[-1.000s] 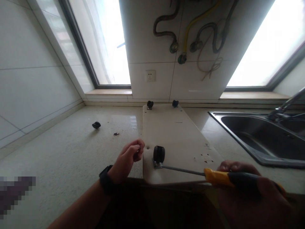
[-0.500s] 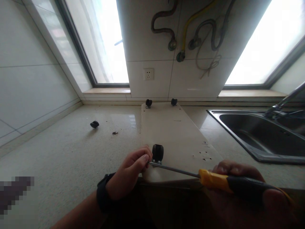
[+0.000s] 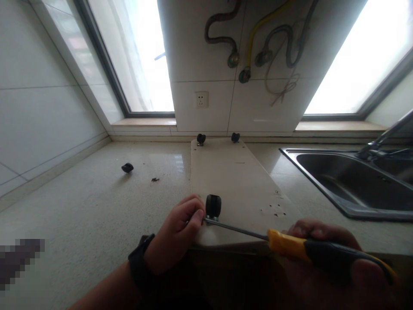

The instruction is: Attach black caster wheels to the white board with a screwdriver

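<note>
My right hand point(image 3: 335, 258) is wrapped round the yellow and black handle of a screwdriver point(image 3: 290, 243), its shaft pointing left. At the shaft's tip, my left hand point(image 3: 182, 226) is closed in a pinch, and whatever lies between the fingers is hidden. Just right of those fingers a black caster wheel point(image 3: 213, 206) stands on the near end of a pale board point(image 3: 222, 176). Two more casters, one on the left point(image 3: 201, 138) and one on the right point(image 3: 235, 137), stand at the board's far end. Several small holes dot the board's right side.
A loose black caster point(image 3: 127, 167) and some dark scraps point(image 3: 155, 179) lie on the speckled counter point(image 3: 97, 206) to the left. At the right is a steel sink point(image 3: 322, 181) with a tap point(image 3: 377, 146). Hoses point(image 3: 222, 41) and a socket point(image 3: 201, 100) are on the wall.
The screwdriver and both hands have barely moved; my left fingers have shifted very slightly at the tip. The board and casters stay in place.
</note>
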The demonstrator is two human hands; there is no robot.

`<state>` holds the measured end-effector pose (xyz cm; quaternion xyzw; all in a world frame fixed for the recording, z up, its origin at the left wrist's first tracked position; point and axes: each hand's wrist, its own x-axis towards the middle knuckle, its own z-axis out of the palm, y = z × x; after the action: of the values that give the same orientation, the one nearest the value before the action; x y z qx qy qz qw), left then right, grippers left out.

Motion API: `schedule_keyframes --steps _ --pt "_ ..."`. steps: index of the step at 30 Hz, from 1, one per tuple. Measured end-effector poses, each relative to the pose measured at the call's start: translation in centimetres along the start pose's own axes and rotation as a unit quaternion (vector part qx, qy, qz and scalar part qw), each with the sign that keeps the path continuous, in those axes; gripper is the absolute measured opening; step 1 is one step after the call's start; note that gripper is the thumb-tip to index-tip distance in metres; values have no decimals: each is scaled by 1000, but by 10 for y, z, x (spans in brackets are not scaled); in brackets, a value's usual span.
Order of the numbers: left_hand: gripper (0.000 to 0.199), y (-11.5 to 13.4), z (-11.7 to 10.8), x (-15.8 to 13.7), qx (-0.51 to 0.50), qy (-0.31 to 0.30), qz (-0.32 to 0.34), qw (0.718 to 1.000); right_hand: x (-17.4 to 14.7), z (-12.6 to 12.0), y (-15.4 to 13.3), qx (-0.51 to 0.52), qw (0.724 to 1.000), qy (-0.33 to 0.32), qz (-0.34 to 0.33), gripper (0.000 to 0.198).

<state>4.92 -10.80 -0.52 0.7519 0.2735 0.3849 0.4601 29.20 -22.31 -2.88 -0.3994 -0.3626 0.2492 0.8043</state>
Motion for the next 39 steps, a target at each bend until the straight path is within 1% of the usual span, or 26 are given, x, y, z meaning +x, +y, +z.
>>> schedule_keyframes --steps 4,8,13,16,19,22,24,27,31,36,39 --pt "24 2 2 -2 53 8 19 998 1 9 -5 10 1000 23 2 33" --pt "23 1 5 -3 91 34 31 995 3 19 -8 2 999 46 18 35" --pt "22 -1 5 -3 117 48 37 991 5 24 -9 44 997 13 67 29" --pt "23 -3 4 -2 121 44 34 991 5 21 -8 56 995 21 75 24" --pt "24 -5 1 0 127 37 24 991 6 17 -9 20 999 10 48 18" --pt "24 -7 -3 2 135 18 11 991 10 15 -13 -26 999 -21 -5 12" --pt "24 -7 -6 4 139 0 10 990 15 16 -17 -33 998 -36 -31 12" --pt "20 -7 -9 5 144 -12 10 989 22 17 -23 -44 996 -58 -47 13" --pt "16 -10 -12 6 158 17 6 987 33 20 -30 -125 986 -75 -75 11" --pt "15 -18 -14 7 166 46 -5 985 44 26 -42 -171 970 -160 -70 13" --pt "15 -19 -14 8 165 43 -9 985 44 30 -47 -206 963 -162 -68 17"
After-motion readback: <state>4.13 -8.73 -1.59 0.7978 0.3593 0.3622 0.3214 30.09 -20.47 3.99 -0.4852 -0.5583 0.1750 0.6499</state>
